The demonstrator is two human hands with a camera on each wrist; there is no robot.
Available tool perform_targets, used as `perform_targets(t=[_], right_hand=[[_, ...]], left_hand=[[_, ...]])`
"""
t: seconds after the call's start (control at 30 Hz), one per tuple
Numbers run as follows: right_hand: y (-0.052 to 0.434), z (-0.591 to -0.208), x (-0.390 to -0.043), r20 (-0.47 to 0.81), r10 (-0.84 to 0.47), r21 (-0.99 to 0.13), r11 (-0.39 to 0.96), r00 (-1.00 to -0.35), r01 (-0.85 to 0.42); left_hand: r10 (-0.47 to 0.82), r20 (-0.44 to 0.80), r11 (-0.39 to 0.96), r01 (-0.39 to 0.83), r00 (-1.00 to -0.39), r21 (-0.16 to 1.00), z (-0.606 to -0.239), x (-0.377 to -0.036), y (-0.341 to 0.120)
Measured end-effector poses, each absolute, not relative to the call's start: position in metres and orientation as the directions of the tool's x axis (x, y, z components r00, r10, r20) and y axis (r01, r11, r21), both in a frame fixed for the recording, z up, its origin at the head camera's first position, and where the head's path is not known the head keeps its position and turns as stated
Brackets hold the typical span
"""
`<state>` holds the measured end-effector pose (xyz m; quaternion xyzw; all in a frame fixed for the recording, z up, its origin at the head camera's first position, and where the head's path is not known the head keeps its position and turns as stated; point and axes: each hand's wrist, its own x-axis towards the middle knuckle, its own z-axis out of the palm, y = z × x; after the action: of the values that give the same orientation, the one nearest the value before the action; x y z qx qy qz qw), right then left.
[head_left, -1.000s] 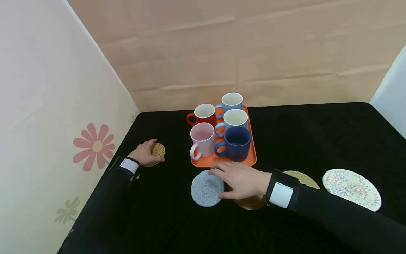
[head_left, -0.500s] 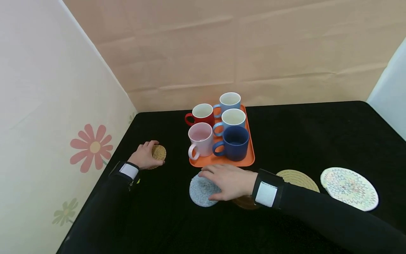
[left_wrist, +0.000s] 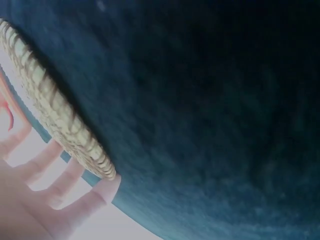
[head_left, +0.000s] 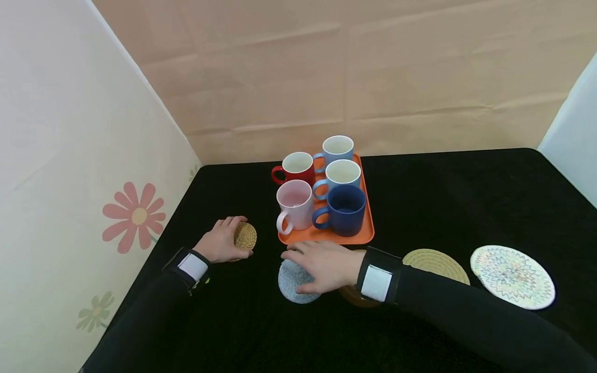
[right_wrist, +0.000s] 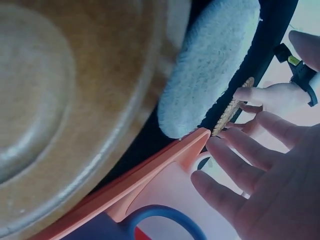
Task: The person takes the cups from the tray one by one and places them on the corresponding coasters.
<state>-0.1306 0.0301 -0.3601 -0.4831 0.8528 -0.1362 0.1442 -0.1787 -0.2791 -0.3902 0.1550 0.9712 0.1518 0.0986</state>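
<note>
My left hand [head_left: 221, 241] grips a small round woven straw coaster [head_left: 246, 236] at the left, thumb on the near side and fingers on the far side. The left wrist view shows the fingers along the braided edge of this coaster [left_wrist: 60, 110]. Fingers spread, my right hand [head_left: 322, 264] hovers over a round, fuzzy light-blue coaster [head_left: 291, 285], hiding part of it. In the right wrist view the fingers lie apart from the fuzzy coaster [right_wrist: 210, 70]. Beneath the right wrist is a round brown wooden-looking disc [right_wrist: 95, 75], mostly covered in the head view.
Behind my right hand, an orange tray [head_left: 333, 240] bears several mugs, including a pink mug [head_left: 298, 207], a navy mug [head_left: 346, 212] and a red mug [head_left: 298, 168]. Farther right on the black tabletop lie a yellow woven mat [head_left: 434, 261] and a patterned white mat [head_left: 513, 277].
My left hand has moved right and nearer with the woven coaster. My right hand has shifted left, farther over the light-blue coaster, uncovering more of the yellow mat.
</note>
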Motion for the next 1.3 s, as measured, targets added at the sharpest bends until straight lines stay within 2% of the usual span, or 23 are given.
perform_targets(t=[0.67, 1.3], right_hand=[[0.022, -0.365, -0.135, -0.125, -0.854, -0.343, 0.515, -0.505, -0.786], [0.016, -0.366, -0.126, -0.168, -0.850, -0.337, 0.526, -0.500, -0.781]], left_hand=[[0.486, -0.069, 0.822, 0.429, -0.871, 0.374, -0.392, -0.141, -0.259], [0.514, -0.036, 0.800, 0.464, -0.857, 0.380, -0.391, -0.111, -0.259]])
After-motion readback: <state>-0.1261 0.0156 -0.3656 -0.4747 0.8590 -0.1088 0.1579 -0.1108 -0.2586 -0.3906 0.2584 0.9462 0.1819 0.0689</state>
